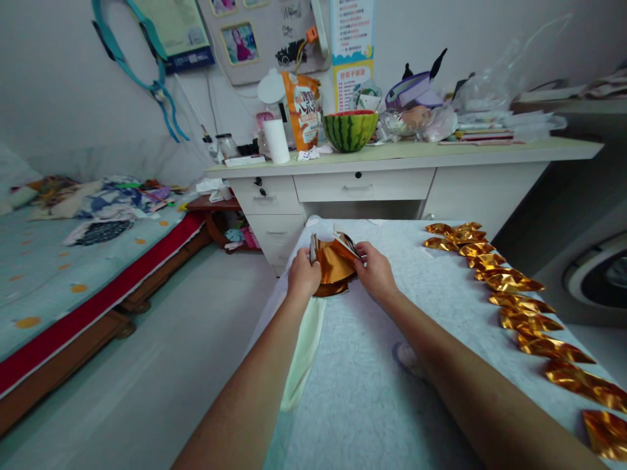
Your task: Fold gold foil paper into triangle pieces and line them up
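Bedroom-type room: bed [122, 267] on the left of frame, white drawer table [401, 186] across upper middle with half watermelon [350, 134] and orange snack pouch [304, 116] on top. Cloth-covered table [362, 391] runs from centre to bottom edge. Gold foil sheets [334, 264] at frame centre, over its far part, bowed between both hands. Left hand [304, 273] pinches the left edge, right hand [376, 269] pinches the right edge, thumbs toward the middle. Boat-shaped gold foil pieces [514, 282] lined up along the right side. Step in hand reads as bending the foil; next move probably calls for even grip both sides, no stray creases
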### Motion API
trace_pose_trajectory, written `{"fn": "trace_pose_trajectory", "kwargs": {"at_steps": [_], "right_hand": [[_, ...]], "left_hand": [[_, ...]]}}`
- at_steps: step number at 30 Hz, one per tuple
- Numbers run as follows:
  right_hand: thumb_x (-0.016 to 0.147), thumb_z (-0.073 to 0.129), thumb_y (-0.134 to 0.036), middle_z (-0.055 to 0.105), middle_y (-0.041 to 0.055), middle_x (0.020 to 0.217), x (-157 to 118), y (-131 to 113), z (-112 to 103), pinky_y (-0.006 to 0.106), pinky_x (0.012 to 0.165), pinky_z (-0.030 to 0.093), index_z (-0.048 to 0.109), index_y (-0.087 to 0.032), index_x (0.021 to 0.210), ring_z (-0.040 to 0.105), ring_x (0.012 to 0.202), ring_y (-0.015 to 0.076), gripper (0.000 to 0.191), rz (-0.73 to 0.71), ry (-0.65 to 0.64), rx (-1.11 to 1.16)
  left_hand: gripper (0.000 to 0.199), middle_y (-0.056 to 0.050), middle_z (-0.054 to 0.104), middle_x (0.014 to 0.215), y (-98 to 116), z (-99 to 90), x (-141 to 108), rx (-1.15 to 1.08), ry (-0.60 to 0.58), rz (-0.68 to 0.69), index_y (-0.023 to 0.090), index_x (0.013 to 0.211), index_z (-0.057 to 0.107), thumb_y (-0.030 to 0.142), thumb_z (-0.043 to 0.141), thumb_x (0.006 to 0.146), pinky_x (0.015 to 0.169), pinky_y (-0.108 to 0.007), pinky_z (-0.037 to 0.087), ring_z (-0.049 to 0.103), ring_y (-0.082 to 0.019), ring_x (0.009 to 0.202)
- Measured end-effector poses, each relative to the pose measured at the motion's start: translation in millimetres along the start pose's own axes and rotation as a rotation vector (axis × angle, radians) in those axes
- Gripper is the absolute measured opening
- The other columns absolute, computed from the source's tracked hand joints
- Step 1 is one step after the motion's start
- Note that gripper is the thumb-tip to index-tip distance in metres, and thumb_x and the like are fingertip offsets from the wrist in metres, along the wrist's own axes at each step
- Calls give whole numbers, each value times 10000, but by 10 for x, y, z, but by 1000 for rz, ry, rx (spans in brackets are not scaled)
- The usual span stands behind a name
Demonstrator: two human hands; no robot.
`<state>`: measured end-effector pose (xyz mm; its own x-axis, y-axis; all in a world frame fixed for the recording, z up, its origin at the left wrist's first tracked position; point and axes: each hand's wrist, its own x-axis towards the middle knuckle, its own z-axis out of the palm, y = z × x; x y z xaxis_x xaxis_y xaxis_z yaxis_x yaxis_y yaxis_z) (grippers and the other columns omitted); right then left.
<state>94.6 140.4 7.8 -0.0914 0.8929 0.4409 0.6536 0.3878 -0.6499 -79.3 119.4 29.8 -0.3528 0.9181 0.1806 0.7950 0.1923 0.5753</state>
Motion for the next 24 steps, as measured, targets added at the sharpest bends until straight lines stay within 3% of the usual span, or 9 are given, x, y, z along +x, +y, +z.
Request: {"fn": "trace_pose_trajectory", "kwargs": {"at_steps": [2,4,6,8,12,17,22,24], "right_hand": [[799,497,-124,632,59,1014,-2,-36,-10,316,771,487,567,-218,1056,609,834,181,283,-28,24,-29],[784,500,-125,577,81,1052,-6,-76,-27,336,804,476,579,-211,1052,576,905,204,292,-51,58,-63],[774,508,-128,531,88,1057,-11,-109,-44,349,827,464,598,-217,1023,533,973,226,279,-79,81,-96],[771,518,-133,508,82,1036,-12,-132,-56,354,839,454,616,-228,976,500,995,235,246,-113,89,-121],[777,525,-142,494,76,988,-23,-163,-80,358,854,438,632,-216,891,474,967,235,173,-158,99,-157],[798,509,-144,506,76,931,-136,-219,-207,333,828,433,641,-199,843,485,926,226,150,-160,102,-192],[853,462,-172,567,62,864,-315,-206,-338,298,763,445,633,-211,852,546,836,205,176,-127,53,-207],[850,440,-151,605,60,868,-362,-162,-347,290,743,452,630,-202,946,572,796,196,219,-98,43,-204]], "left_hand": [[454,-145,538,1297,108,-82,-118,32,71,42,182,1239,467,166,588,802,1018,-413,378,492,-282,1232],[487,-103,466,1383,223,-156,-253,46,123,119,221,1272,442,166,588,811,1090,-416,300,398,-270,1311],[390,-93,537,1299,316,-199,-381,58,115,297,209,1191,495,129,559,815,1081,-410,319,443,-261,1259],[260,-81,613,1146,371,-196,-489,26,27,350,205,1062,546,103,523,823,1033,-398,379,523,-247,1155],[245,-76,629,1094,377,-62,-658,-237,-113,249,195,1003,571,62,515,805,1030,-395,401,561,-229,1115],[335,-62,630,1163,359,156,-851,-369,-179,213,199,1135,537,69,478,832,946,-299,486,610,-161,1067],[435,-90,549,1263,378,268,-984,-480,-112,212,195,1164,516,24,494,765,1050,-342,421,531,-190,1202],[457,-87,551,1254,375,306,-1010,-479,-124,205,199,1174,508,18,492,754,1056,-355,420,533,-191,1198]]}}
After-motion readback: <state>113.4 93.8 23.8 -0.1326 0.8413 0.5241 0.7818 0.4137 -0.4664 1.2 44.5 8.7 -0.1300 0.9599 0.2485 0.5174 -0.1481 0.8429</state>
